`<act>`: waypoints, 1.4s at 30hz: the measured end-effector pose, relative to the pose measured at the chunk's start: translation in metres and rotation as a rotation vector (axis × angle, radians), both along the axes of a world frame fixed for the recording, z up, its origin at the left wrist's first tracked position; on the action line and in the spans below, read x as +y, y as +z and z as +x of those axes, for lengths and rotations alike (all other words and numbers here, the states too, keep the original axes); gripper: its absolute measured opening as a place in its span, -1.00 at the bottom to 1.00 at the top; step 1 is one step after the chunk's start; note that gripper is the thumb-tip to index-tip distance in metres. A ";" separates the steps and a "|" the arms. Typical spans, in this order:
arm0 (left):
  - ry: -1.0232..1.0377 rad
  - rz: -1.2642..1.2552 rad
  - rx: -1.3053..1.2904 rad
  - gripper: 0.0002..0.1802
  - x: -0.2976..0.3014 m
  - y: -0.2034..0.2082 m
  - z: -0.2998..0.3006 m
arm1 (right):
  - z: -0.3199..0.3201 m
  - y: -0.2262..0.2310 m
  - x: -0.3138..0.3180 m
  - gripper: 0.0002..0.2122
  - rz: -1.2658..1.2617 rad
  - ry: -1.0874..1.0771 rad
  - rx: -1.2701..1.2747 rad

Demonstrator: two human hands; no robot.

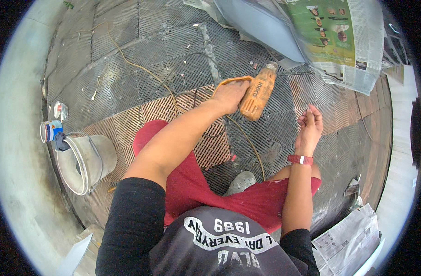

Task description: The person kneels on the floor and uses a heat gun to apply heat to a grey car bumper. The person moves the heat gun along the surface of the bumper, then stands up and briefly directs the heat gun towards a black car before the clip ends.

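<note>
My left hand (pixel 231 97) is wrapped round the handle of an orange, worn heat gun (pixel 257 94), held over the floor mats in front of me. Its metal nozzle points away, toward the lower tip of a smooth blue-grey panel (pixel 265 32), apart from it. Newspaper (pixel 364 50) with a green printed page lies along the panel's right side. To the right of the heat gun, my right hand (pixel 309 126) is raised with its fingers curled together in a pinch. Whether anything small sits between those fingertips I cannot make out. A red watch is on that wrist.
On the left stands a whitish bucket (pixel 102 158) with a dark cloth on its rim, beside a small blue-and-white can (pixel 51 130). A tan cord (pixel 146 70) winds over the ribbed mats (pixel 164 32). Another newspaper (pixel 348 239) lies at lower right, near the wall.
</note>
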State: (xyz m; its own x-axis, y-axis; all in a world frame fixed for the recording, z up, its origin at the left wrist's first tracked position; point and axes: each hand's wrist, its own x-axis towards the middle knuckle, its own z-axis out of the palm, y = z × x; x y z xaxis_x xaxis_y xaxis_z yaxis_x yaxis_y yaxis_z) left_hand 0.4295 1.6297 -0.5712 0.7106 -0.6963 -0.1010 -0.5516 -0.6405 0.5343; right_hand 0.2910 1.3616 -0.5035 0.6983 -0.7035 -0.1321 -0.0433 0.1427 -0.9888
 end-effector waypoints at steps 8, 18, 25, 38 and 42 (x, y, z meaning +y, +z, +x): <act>-0.077 -0.031 0.047 -0.39 -0.063 0.015 -0.025 | -0.011 0.003 -0.008 -0.82 0.018 0.000 -0.018; -0.011 -0.053 0.045 -0.36 -0.033 0.003 -0.017 | -0.015 0.007 -0.012 -0.83 0.009 -0.015 -0.025; 0.142 -0.002 0.006 -0.23 0.042 0.004 0.011 | -0.006 0.009 -0.006 -0.84 -0.010 -0.011 -0.020; 0.672 -0.441 0.135 -0.28 0.128 0.027 0.076 | 0.015 0.004 0.019 -0.86 -0.001 0.045 -0.020; 0.772 -0.744 0.206 -0.40 0.138 0.041 0.087 | 0.013 0.005 0.022 -0.86 -0.019 0.043 -0.010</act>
State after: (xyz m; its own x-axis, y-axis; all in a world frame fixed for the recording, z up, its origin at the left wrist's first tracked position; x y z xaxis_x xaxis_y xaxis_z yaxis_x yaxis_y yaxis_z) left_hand 0.5168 1.7681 -0.5301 1.0000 -0.0061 -0.0058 0.0041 -0.2539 0.9672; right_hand 0.3038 1.3840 -0.4982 0.7292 -0.6751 -0.1118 -0.0386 0.1224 -0.9917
